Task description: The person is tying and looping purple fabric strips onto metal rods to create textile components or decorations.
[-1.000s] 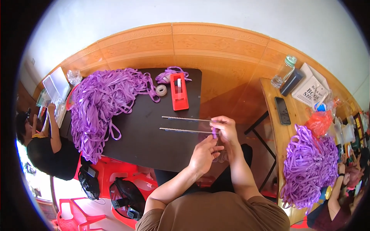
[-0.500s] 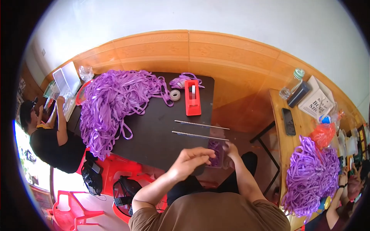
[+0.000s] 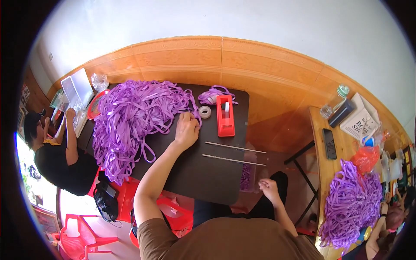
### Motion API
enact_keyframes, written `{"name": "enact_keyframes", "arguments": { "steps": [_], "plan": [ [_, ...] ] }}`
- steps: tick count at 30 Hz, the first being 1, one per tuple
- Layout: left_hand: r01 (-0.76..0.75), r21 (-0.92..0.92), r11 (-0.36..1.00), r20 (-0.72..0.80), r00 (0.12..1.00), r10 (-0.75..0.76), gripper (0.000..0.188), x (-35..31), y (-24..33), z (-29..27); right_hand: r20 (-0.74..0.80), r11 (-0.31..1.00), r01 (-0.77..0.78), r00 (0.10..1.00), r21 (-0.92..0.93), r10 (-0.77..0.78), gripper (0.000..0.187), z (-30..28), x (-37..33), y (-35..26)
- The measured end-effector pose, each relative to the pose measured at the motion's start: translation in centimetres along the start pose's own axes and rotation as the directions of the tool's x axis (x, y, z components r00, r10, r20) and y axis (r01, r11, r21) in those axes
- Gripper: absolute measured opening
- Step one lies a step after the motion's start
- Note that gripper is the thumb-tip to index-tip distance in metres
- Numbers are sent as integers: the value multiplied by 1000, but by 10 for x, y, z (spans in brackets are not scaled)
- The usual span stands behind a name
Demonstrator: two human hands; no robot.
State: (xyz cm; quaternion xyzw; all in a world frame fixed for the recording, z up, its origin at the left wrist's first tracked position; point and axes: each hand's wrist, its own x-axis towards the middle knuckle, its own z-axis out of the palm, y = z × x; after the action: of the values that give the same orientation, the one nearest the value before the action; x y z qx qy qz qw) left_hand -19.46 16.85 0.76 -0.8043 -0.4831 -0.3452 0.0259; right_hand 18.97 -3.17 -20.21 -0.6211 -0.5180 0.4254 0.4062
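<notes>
A large heap of purple ribbon [image 3: 130, 117] covers the left and back of the dark table. At its right edge my left hand [image 3: 187, 131] is closed with bent fingers, pinching a loose loop of ribbon. My right hand [image 3: 269, 189] hangs past the table's right edge, above my leg. Its fingers are curled together, and what they hold, if anything, is too small to make out. Beneath the table edge, near that hand, is a clear bin [image 3: 247, 177] with purple ribbon pieces in it. Two thin rods [image 3: 234, 160] lie side by side on the table, sticking out over its right edge.
Behind the rods stand a red tape dispenser [image 3: 225, 116], a tape roll [image 3: 205, 112] and a small ribbon bundle [image 3: 214, 94]. A wooden table [image 3: 318, 151] at right carries a phone [image 3: 329, 144] and another ribbon heap [image 3: 351, 208]. A co-worker [image 3: 56, 151] sits at left.
My left hand has swung from above the bin up and left to the ribbon heap. The right hand has drawn back from the bin, a little lower and to the right.
</notes>
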Motion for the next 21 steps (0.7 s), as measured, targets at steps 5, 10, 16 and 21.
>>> {"name": "enact_keyframes", "arguments": {
  "steps": [5,10,16,21],
  "plan": [
    [413,-720,558,338,911,-237,7,7,48,-67,-310,970,222,933,95,-183,9,-42,-5,-118],
    [267,-942,203,230,955,-188,9,33,81,-145,-295,884,364,914,292,-279,9,-40,-1,-207],
    [510,-693,510,544,834,-95,10,55,140,-168,85,764,547,792,343,-605,38,4,6,-301],
    [486,-724,489,575,817,41,10,48,162,-142,214,746,466,761,476,-612,44,43,23,-339]
  ]
}}
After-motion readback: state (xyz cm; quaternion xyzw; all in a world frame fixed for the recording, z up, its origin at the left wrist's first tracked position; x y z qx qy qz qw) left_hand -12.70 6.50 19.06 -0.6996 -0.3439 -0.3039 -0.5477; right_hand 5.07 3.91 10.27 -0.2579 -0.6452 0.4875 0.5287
